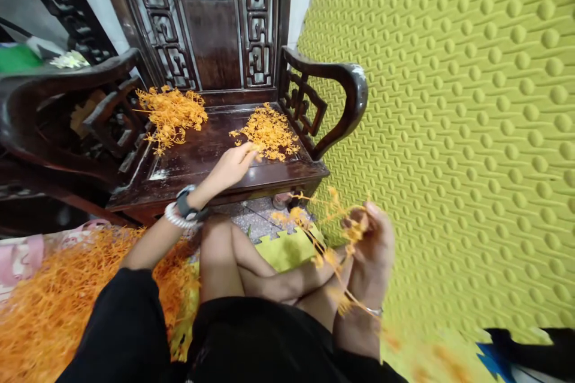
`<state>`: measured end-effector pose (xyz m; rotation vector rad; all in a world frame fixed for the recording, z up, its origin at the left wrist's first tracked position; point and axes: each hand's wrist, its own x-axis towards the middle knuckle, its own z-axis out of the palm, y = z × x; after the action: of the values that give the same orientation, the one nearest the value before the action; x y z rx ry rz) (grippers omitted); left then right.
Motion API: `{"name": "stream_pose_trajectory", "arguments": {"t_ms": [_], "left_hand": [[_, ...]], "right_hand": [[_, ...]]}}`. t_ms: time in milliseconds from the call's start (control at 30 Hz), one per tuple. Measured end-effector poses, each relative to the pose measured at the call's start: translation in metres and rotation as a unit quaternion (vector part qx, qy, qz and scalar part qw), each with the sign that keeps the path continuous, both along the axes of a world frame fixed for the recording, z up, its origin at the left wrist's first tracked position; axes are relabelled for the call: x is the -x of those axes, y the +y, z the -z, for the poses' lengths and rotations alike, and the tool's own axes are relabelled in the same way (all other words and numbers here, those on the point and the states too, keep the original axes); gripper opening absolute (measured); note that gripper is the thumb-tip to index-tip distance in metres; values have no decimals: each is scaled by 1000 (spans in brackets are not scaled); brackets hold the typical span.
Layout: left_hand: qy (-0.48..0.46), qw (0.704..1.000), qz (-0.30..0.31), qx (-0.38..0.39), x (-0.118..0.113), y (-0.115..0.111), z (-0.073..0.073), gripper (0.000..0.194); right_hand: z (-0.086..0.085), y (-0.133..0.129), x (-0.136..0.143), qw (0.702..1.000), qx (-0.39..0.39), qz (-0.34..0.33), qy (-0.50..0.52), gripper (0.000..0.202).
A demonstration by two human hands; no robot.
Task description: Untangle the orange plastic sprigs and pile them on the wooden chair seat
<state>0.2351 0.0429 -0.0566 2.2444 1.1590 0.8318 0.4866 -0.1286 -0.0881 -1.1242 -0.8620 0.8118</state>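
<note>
My left hand (234, 166) reaches over the front of the dark wooden chair seat, at the near left edge of a small pile of loose orange plastic pieces (271, 130). Its fingers are pinched together, with a pale orange piece (257, 148) at the tips. Above my lap on the right, my right hand (375, 251) is curled around thin branching orange plastic sprigs (330, 255). Some of them trail down past the wrist, and motion blurs them. A second orange heap (173, 112), bushier and with longer stems, lies at the left of the seat.
A large tangle of orange sprigs (58, 293) covers the floor at my left. The carved chair's armrests (354, 96) flank its seat (211, 137). A bumpy yellow-green foam mat (449, 149) stands along the right. My crossed legs (220, 257) are below the chair.
</note>
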Motion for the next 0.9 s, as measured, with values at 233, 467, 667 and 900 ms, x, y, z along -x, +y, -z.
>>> {"name": "stream_pose_trajectory", "arguments": {"t_ms": [233, 467, 667, 900], "left_hand": [[63, 995, -55, 51, -57, 85, 37, 39], [-81, 991, 98, -36, -71, 28, 11, 45], [47, 934, 314, -165, -56, -59, -15, 42], [44, 933, 246, -258, 12, -89, -20, 45]], "right_hand": [[-6, 10, 23, 999, -13, -30, 30, 48], [-2, 10, 19, 997, 27, -57, -49, 46], [-10, 9, 25, 991, 44, -50, -114, 43], [-31, -49, -13, 973, 81, 36, -211, 19]]}}
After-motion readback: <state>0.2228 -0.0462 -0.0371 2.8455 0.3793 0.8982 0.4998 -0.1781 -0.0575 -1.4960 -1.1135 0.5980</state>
